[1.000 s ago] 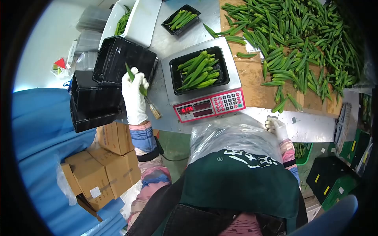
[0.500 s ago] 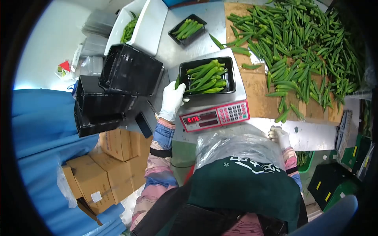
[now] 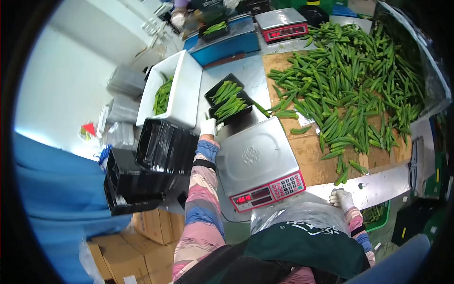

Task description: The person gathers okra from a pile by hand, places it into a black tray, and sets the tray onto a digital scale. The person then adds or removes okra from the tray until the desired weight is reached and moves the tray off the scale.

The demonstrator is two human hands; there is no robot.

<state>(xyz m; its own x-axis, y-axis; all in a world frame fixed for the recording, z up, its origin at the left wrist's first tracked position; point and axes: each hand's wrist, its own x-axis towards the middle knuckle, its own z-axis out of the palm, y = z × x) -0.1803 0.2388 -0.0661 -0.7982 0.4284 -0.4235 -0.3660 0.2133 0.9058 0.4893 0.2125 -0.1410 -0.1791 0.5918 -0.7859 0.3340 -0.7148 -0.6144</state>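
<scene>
My left hand (image 3: pixel 208 127), in a white glove, grips the near left end of a black tray (image 3: pixel 249 110) of okra pods (image 3: pixel 230 107). This tray overlaps the near end of another black okra tray (image 3: pixel 226 78). Below them stands the scale (image 3: pixel 259 156), its metal plate bare and red digits lit. My right hand (image 3: pixel 341 199), also gloved, is at the table's near edge with fingers curled; what they hold, if anything, is hidden. Loose okra (image 3: pixel 343 173) lies beyond it on the cardboard.
A large okra pile (image 3: pixel 340 90) covers the cardboard (image 3: pixel 302 156) at right. To the left stand a white foam box (image 3: pixel 189 90) with okra and stacked black trays (image 3: pixel 168 146). A second scale (image 3: pixel 282 26) is at the back, near another person's hand (image 3: pixel 178 19).
My left hand has carried the okra tray off the scale, away from me, to the other tray. The scale's plate is now bare. My right hand stays by the table edge. The view has tilted up.
</scene>
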